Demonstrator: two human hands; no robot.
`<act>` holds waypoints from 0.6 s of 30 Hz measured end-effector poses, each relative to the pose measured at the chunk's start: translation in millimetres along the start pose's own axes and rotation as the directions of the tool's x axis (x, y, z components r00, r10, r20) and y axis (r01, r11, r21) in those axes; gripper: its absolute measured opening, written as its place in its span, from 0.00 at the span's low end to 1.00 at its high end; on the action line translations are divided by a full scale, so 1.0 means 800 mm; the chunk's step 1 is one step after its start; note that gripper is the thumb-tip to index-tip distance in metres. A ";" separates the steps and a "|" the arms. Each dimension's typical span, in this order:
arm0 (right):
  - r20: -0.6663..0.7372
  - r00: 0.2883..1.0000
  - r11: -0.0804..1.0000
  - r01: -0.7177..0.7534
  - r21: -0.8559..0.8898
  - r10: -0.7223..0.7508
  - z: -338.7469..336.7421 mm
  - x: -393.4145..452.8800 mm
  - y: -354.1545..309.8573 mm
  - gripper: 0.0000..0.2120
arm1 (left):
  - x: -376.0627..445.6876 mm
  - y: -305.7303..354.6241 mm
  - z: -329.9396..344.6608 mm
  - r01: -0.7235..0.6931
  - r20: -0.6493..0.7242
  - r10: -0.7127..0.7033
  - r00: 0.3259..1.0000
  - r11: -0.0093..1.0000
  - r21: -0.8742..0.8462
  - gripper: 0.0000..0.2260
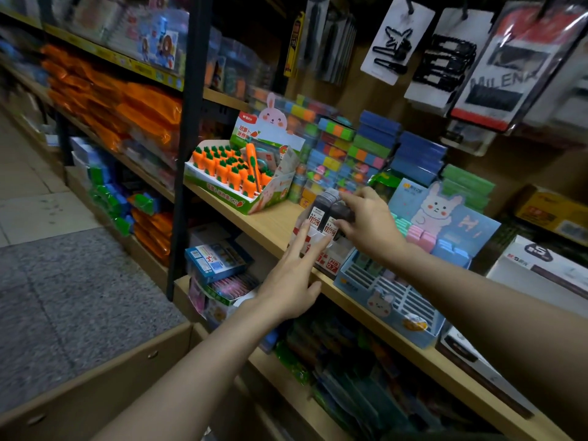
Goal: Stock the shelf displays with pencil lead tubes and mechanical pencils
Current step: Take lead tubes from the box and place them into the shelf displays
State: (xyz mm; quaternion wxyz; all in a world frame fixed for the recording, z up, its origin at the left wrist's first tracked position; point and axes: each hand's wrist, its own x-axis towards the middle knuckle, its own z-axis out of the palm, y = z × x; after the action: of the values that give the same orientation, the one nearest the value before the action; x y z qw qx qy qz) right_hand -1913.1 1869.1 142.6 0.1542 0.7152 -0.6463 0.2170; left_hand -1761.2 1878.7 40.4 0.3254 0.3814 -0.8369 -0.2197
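Dark pencil lead tubes [324, 213] with white and red labels stand in a white and red display box [329, 264] on the wooden shelf [264, 221]. My right hand [369, 226] grips the tops of the tubes on the right side of the box. Against the box's front left my left hand [294, 278] rests with its fingers spread, holding nothing. A blue bunny display box [391, 300] sits just right of the lead box.
A carrot-themed display box [235, 176] stands to the left on the same shelf. Colourful stacked boxes [359, 148] fill the back. Hair clip cards [442, 55] hang above. A black upright post [187, 148] divides the shelving. Lower shelves hold packaged stationery [219, 265].
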 end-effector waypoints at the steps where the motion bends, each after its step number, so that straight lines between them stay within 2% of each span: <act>1: -0.038 0.999 0.999 -0.005 0.054 0.007 -0.006 -0.006 -0.001 0.24 | -0.002 0.001 -0.001 -0.001 0.010 0.001 1.000 1.000 0.001 0.36; 4: -0.222 0.975 0.973 0.061 0.225 -0.010 -0.027 -0.031 -0.008 0.18 | -0.016 0.000 -0.005 -0.015 -0.012 0.014 1.000 0.997 -0.075 0.33; 6: -0.274 0.960 0.951 0.129 0.281 -0.049 -0.034 -0.055 -0.016 0.13 | -0.032 -0.003 -0.009 -0.013 -0.075 0.000 0.997 0.985 -0.173 0.29; 8: -0.259 0.963 0.925 0.159 0.345 -0.070 -0.029 -0.082 -0.027 0.09 | -0.052 -0.010 -0.015 0.049 -0.138 -0.086 0.987 0.967 -0.250 0.22; 11: -0.103 0.993 0.854 0.101 0.511 -0.056 0.002 -0.128 -0.056 0.07 | -0.091 -0.032 -0.020 0.230 -0.192 -0.334 0.923 0.876 -0.423 0.09; 14: 0.105 0.991 0.782 0.000 0.624 -0.083 0.052 -0.170 -0.090 0.07 | -0.147 -0.060 -0.021 0.400 -0.188 -0.584 0.790 0.723 -0.564 0.05; 16: 0.232 0.968 0.740 -0.090 0.666 -0.091 0.095 -0.196 -0.113 0.07 | -0.193 -0.082 -0.017 0.528 -0.155 -0.749 0.644 0.581 -0.619 0.05; 18: 0.356 0.931 0.716 -0.197 0.669 -0.076 0.138 -0.219 -0.134 0.08 | -0.241 -0.103 -0.007 0.595 -0.175 -0.863 0.473 0.460 -0.659 0.05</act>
State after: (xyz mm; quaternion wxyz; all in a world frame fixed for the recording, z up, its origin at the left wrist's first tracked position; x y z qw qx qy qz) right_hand -1806.8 1976.6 -35.5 -0.2533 0.7254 -0.5575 0.3144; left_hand -1620.4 1978.0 -78.9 0.4800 0.6543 -0.3722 -0.4505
